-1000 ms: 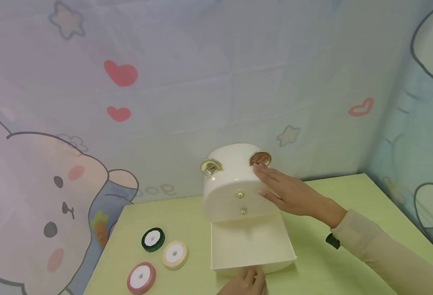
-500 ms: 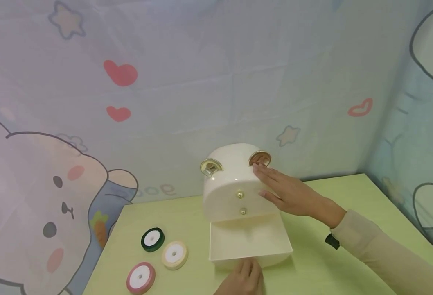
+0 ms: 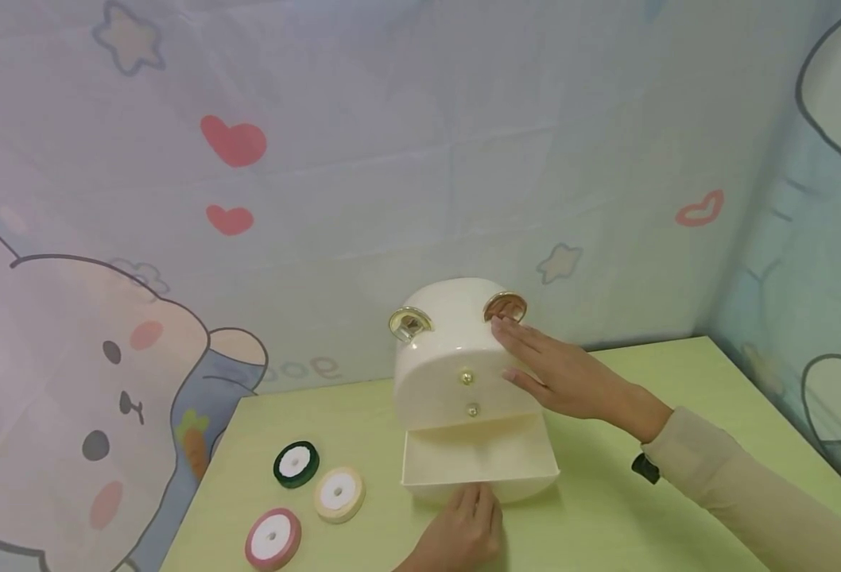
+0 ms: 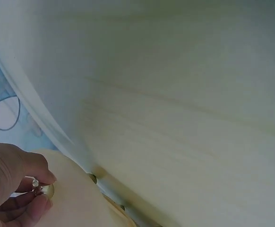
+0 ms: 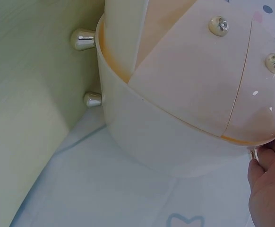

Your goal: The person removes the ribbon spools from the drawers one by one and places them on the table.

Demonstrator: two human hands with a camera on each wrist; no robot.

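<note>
A cream storage box (image 3: 431, 389) with a rounded top stands on the table, two gold ear-like pieces on its top and gold knobs on its drawer fronts. Its bottom drawer (image 3: 478, 457) is pulled partway out and holds nothing visible. My left hand (image 3: 461, 524) is at the front of that drawer; in the left wrist view, thumb and fingers pinch its gold knob (image 4: 47, 190). My right hand (image 3: 560, 369) rests on the upper right of the box, fingers extended beside the right gold ear (image 3: 505, 306). Short gold feet (image 5: 84, 39) show under the box in the right wrist view.
Left of the box lie three ribbon rolls: dark green (image 3: 296, 465), cream (image 3: 339, 494) and pink (image 3: 273, 539). They lie on a pale green table (image 3: 649, 508). Behind it hangs a cartoon-printed cloth (image 3: 363, 159), with another side of cloth at the right.
The bottom drawer has slid inward toward the box, and my left hand has moved forward with it. My right hand has stayed in place on the box.
</note>
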